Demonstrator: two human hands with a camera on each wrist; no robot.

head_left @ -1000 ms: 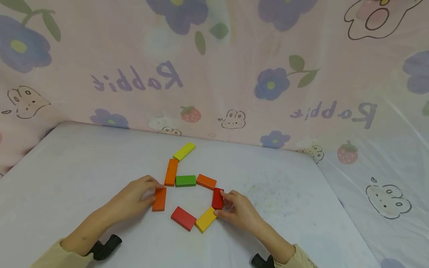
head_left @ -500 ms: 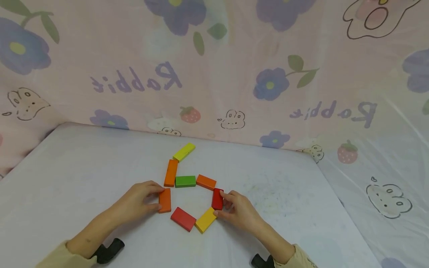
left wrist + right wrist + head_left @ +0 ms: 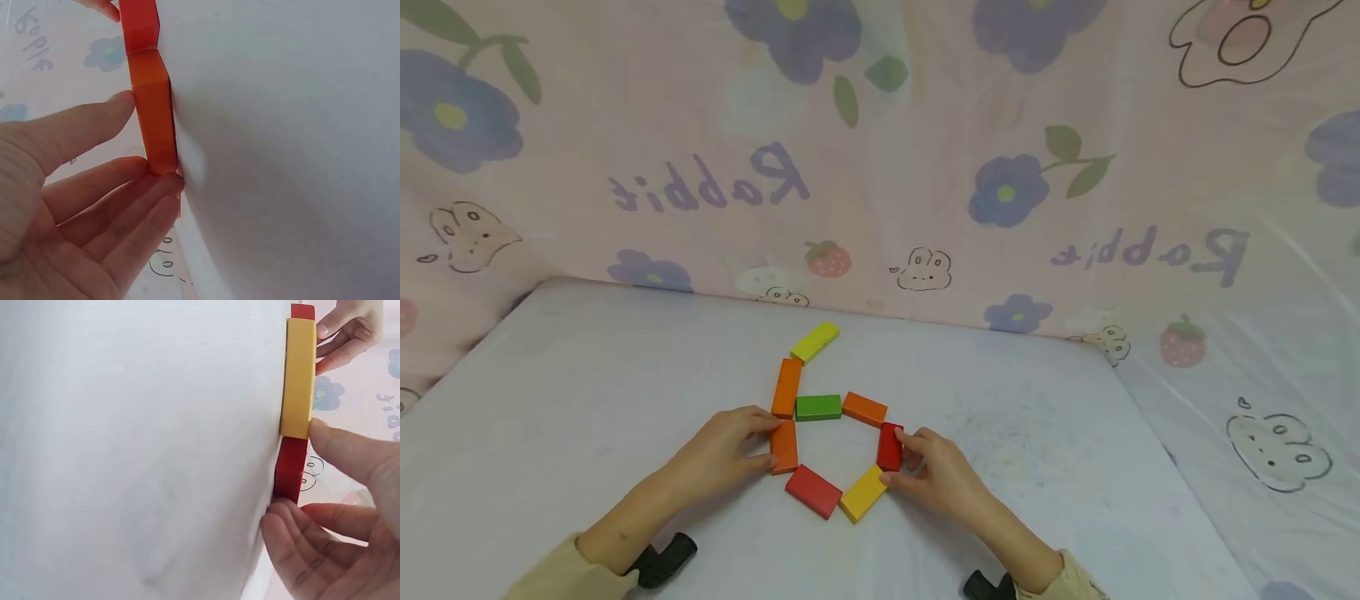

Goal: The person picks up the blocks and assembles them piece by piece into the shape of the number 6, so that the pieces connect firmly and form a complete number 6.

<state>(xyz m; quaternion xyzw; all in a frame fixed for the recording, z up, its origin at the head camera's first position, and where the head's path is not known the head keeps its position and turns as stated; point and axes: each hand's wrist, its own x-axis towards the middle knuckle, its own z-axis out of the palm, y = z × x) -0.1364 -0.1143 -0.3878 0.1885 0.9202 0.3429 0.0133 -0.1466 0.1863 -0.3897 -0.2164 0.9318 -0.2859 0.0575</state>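
My left hand [image 3: 722, 450] holds an orange block [image 3: 785, 447] lying on the table, its thumb at the near end and fingers at the far end. In the left wrist view this orange block [image 3: 154, 119] meets a red block [image 3: 140, 25]. My right hand [image 3: 936, 471] holds a dark red block [image 3: 890, 447], fingers at its far end. Its thumb touches the corner of the yellow block [image 3: 299, 378] in the right wrist view. A red block [image 3: 813, 492], green block [image 3: 818, 407], two more orange blocks, the upper one [image 3: 786, 388] and the right one [image 3: 865, 409], complete the loop.
A lime-yellow block [image 3: 815, 342] slants off the upper orange block at the top. All lie flat on a white tabletop [image 3: 1015, 517]. A pink printed curtain [image 3: 880, 167] stands behind. Black wrist mounts [image 3: 666, 560] sit under both wrists.
My left hand has slid the orange block rightward, until it sits below the upper orange block and by the red one. My right hand has stayed at the dark red block.
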